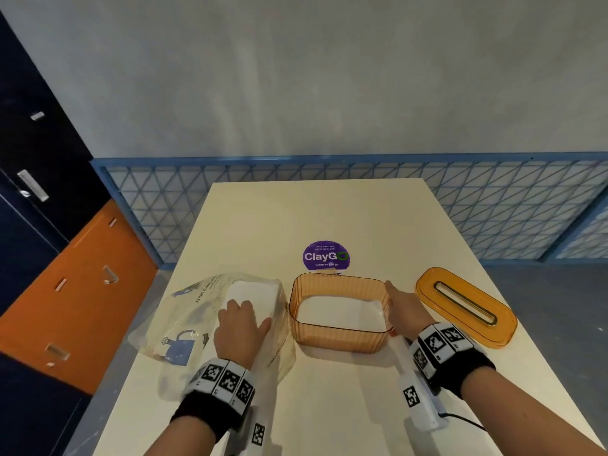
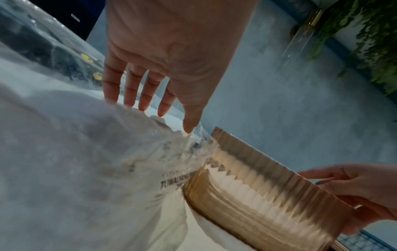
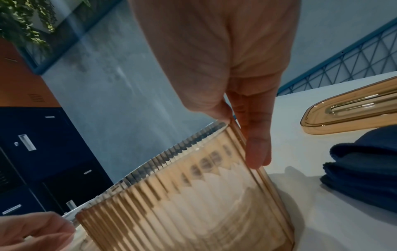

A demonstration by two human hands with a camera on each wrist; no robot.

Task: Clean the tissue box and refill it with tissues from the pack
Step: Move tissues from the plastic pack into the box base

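Note:
An amber ribbed tissue box (image 1: 339,339) stands lidless mid-table with white tissues (image 1: 342,311) lying inside. My right hand (image 1: 399,307) holds its right end wall, thumb at the rim and fingers (image 3: 257,149) down the outside corner. Left of the box lies the tissue pack (image 1: 194,327), a loose clear printed plastic bag with a white tissue stack (image 1: 260,289) in it. My left hand (image 1: 250,319) rests on that stack, its fingers (image 2: 131,95) fairly straight and their tips on tissue and plastic. The amber slotted lid (image 1: 465,307) lies to the right.
A folded dark blue cloth (image 3: 365,169) sits on the cream table (image 1: 329,209) near my right wrist. A purple round sticker (image 1: 325,256) is behind the box. Blue mesh railing (image 1: 493,209) runs behind the table; navy and orange lockers (image 1: 65,291) stand left.

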